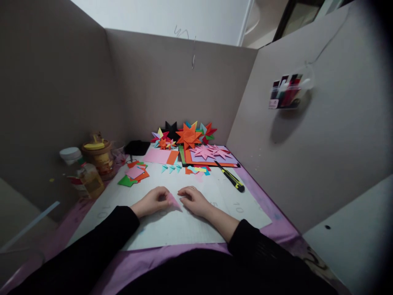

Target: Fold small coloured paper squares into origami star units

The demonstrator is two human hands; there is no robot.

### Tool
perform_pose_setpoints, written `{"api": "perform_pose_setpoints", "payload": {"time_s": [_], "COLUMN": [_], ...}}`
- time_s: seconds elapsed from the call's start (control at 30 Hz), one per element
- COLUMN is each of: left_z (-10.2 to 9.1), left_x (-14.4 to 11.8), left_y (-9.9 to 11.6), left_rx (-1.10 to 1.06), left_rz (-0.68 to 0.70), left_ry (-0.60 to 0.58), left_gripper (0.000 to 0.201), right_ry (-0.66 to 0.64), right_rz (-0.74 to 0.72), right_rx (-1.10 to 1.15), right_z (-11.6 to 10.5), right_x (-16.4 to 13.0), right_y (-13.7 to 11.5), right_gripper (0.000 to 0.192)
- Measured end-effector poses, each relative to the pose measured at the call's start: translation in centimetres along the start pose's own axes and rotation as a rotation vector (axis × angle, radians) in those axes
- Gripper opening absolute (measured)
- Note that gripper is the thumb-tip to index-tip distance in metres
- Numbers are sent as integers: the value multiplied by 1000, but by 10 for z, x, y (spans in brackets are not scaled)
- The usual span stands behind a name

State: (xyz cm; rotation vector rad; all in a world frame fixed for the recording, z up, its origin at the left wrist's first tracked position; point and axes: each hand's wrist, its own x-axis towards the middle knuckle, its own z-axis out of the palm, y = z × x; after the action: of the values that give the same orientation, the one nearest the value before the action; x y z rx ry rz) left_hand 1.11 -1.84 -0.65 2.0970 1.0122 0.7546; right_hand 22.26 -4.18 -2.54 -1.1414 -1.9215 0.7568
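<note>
My left hand [152,201] and my right hand [193,200] rest close together on a white cutting mat [172,229]. Between them lies a small folded pink paper piece [173,201], pointed toward me. Both hands pinch it at its edges, the fingers curled over it. Part of the paper is hidden under my left fingers. Both arms wear black sleeves.
Paper stars [188,136] and coloured sheets [211,157] lie at the back. A yellow-black utility knife [231,177] lies to the right, small paper squares [134,173] to the left, with a glue bottle [85,176] and jar [98,157]. Cardboard walls enclose three sides.
</note>
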Motion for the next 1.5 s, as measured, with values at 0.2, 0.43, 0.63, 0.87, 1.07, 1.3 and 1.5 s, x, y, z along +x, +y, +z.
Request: {"api": "perform_pose_setpoints", "payload": {"time_s": [0.2,0.43,0.63,0.87,1.07,1.3,1.5], "left_z": [-2,-2,-1,-2,-1,-1,0], "left_x": [3,6,7,7,7,6,6], "left_y": [4,1,-1,-2,0,2,-1], "left_rx": [-420,-418,-238,-156,-169,-177,-158], "left_rz": [-124,-115,-146,-149,-163,-161,-115], "left_ry": [288,310,209,269,264,242,237], "left_gripper": [29,25,28,27,25,24,25], "right_ry": [-85,28,76,71,135,131,123], "right_rz": [272,220,130,90,134,86,96], "right_rx": [179,294,175,170,328,427,492], "right_z": [2,27,28,28,23,24,24], "right_x": [29,47,39,37,37,36,35], "right_y": [-12,-17,-8,-10,-5,-4,-7], "right_gripper": [26,16,13,13,8,7,8]}}
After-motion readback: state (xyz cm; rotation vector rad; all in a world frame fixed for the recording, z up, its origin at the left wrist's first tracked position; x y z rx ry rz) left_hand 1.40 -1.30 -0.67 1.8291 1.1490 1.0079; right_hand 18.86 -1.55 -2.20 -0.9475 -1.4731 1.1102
